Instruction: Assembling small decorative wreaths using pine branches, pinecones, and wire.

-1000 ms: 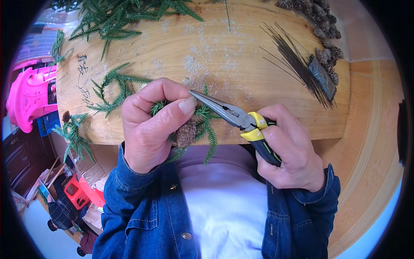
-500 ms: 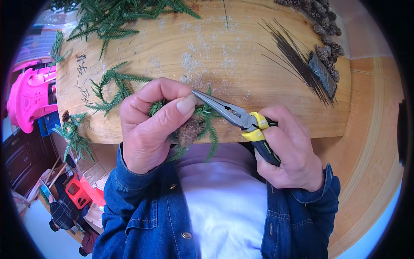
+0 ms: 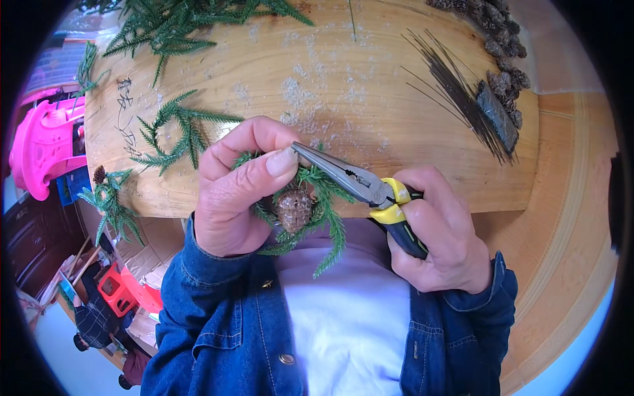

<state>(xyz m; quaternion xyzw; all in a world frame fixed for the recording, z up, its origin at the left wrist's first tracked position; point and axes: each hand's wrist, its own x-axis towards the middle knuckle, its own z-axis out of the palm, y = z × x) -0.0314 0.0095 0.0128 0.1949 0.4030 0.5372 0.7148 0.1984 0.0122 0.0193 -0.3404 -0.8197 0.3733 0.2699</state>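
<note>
My left hand (image 3: 244, 185) is closed, thumb against forefinger, on a green artificial pine sprig (image 3: 328, 231). A brown pine cone (image 3: 294, 210) hangs in the middle of that sprig, below my thumb. In my right hand (image 3: 439, 231) are long-nose pliers (image 3: 350, 177) with yellow and black handles. Their tips meet my left thumb and fingertip, and the jaws look closed or nearly so. Whatever lies between the tips is too small to make out. Both hands are over the table's near edge, in front of my body.
On the wooden table (image 3: 389, 99), loose pine sprigs (image 3: 181, 129) lie left, with a bigger pile (image 3: 172, 30) behind. A sprig with a cone (image 3: 111, 201) sits at the left corner. Thin dark wires (image 3: 456, 89) and many pine cones (image 3: 498, 33) lie right. People (image 3: 96, 323) are at lower left.
The sprig and its cone have turned, so the cone now faces up more plainly and the needles hang lower. My left hand has shifted slightly right; the pliers stay at its fingertips.
</note>
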